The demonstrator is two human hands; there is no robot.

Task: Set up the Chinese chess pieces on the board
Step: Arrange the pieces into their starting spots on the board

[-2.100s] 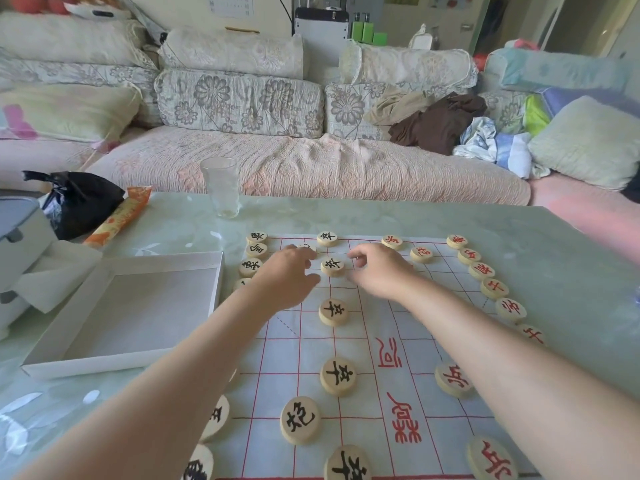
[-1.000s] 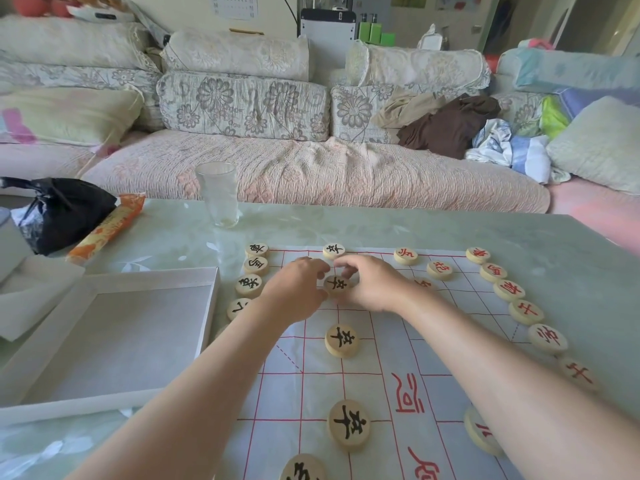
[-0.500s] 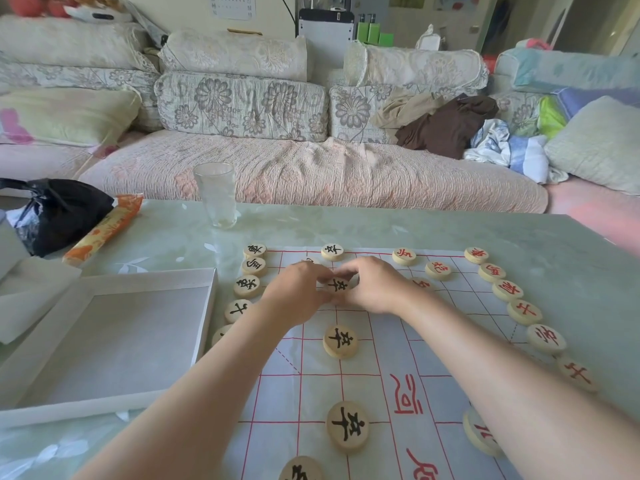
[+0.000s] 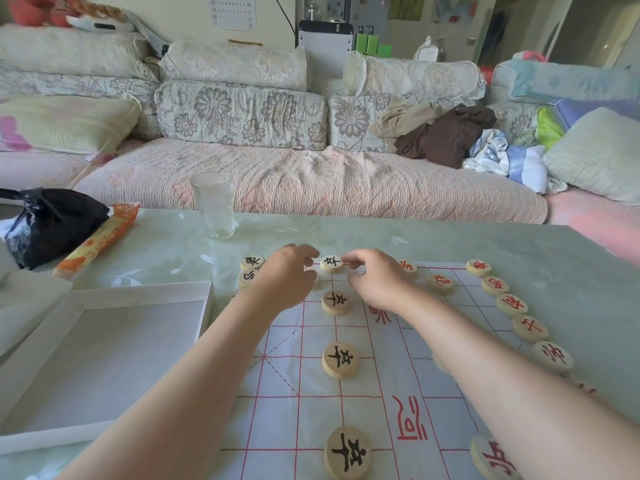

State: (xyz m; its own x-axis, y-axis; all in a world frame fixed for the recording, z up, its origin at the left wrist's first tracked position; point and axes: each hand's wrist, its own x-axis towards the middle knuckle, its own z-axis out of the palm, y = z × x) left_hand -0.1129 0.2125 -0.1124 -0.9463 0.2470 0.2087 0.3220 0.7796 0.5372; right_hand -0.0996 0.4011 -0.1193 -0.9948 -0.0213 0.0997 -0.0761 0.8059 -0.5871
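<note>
The paper board [image 4: 374, 362] with red grid lines lies on the table. A column of black-lettered wooden pieces runs down its middle: [image 4: 331, 264], [image 4: 336, 302], [image 4: 340, 359], [image 4: 347, 452]. Red-lettered pieces [image 4: 512, 304] curve along the right side, and black ones [image 4: 252, 262] sit at the far left. My left hand [image 4: 282, 280] is curled just left of the farthest black piece. My right hand [image 4: 375, 280] pinches that piece's right edge with thumb and forefinger. A piece under my left hand is mostly hidden.
A white box lid [image 4: 104, 348] lies left of the board. A drinking glass [image 4: 213, 204] stands beyond it, with an orange packet [image 4: 98, 239] and a black bag [image 4: 48, 225] at the far left. A sofa with cushions runs behind the table.
Both hands have left the second black piece in the column and moved farther away to the farthest one. The view has shifted forward over the board.
</note>
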